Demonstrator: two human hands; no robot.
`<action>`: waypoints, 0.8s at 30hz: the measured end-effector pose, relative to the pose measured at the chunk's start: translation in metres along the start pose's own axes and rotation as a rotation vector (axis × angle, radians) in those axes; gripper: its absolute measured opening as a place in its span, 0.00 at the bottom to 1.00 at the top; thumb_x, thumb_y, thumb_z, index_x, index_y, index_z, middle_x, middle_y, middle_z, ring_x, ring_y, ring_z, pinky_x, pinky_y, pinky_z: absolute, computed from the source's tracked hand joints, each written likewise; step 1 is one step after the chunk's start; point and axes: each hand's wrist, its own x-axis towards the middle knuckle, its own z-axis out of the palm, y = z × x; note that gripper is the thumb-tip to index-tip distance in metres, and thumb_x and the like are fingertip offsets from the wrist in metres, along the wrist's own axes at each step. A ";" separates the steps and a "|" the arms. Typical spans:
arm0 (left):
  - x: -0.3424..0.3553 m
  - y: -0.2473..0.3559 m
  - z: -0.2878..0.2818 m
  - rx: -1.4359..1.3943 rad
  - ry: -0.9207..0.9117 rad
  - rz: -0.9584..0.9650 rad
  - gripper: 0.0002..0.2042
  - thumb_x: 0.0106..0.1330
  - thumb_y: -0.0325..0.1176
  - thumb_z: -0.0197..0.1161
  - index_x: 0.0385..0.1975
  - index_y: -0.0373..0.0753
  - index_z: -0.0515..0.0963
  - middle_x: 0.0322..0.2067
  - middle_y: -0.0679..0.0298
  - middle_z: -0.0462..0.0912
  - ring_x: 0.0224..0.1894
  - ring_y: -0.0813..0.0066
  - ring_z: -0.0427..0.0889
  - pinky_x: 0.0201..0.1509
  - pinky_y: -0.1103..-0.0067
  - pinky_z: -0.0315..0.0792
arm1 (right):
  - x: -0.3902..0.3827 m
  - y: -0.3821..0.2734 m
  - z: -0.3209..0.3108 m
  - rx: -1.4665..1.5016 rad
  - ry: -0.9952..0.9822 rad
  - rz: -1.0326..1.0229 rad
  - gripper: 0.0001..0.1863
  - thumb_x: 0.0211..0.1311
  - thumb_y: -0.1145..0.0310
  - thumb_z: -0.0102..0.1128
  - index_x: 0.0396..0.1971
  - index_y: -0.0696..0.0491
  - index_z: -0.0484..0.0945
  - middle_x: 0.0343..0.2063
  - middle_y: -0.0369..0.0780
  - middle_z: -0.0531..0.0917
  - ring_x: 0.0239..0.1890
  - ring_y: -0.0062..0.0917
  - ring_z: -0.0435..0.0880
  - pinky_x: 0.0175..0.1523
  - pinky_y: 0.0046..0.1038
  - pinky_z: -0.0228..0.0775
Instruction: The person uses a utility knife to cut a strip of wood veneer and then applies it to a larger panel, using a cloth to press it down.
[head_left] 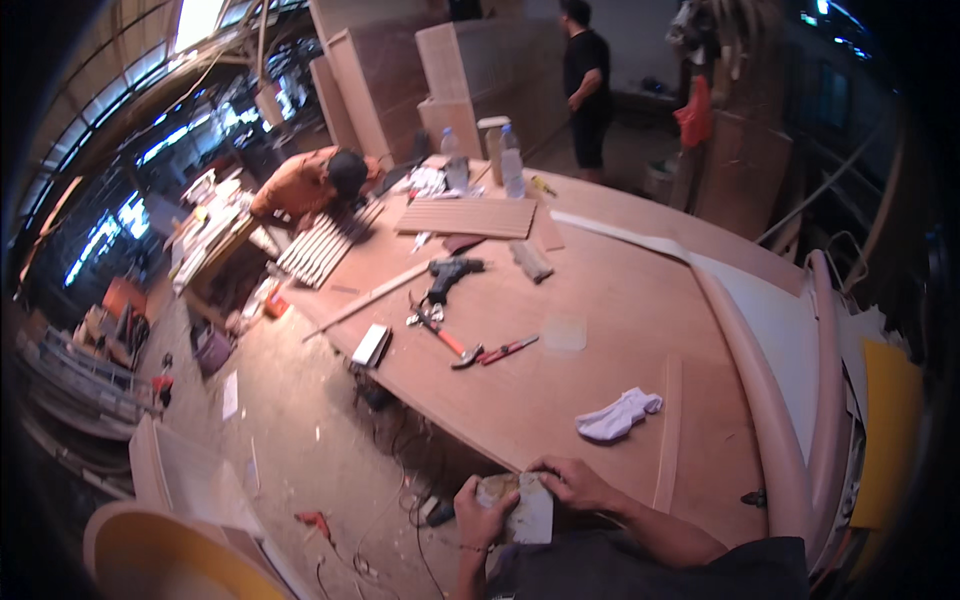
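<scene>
Close to my body at the table's near edge, I hold a small pale sheet with a brownish upper part; whether it is sandpaper or card I cannot tell. My left hand grips its left side, thumb on top. The fingers of my right hand are closed on its upper right edge. A crumpled white cloth lies on the wooden table beyond my right hand, beside a thin wooden strip.
Farther up the table lie a hammer, a red-handled tool, a cordless drill and a grooved panel. Long curved pieces line the right side. A person in orange bends over slats; another in black stands behind.
</scene>
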 end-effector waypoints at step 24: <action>-0.052 0.004 0.039 -0.047 0.216 -0.144 0.16 0.51 0.25 0.79 0.38 0.33 0.81 0.33 0.62 0.88 0.35 0.77 0.86 0.42 0.78 0.80 | -0.002 0.033 -0.021 0.249 -0.164 0.072 0.11 0.65 0.66 0.64 0.40 0.58 0.86 0.30 0.43 0.88 0.31 0.25 0.86 0.41 0.29 0.76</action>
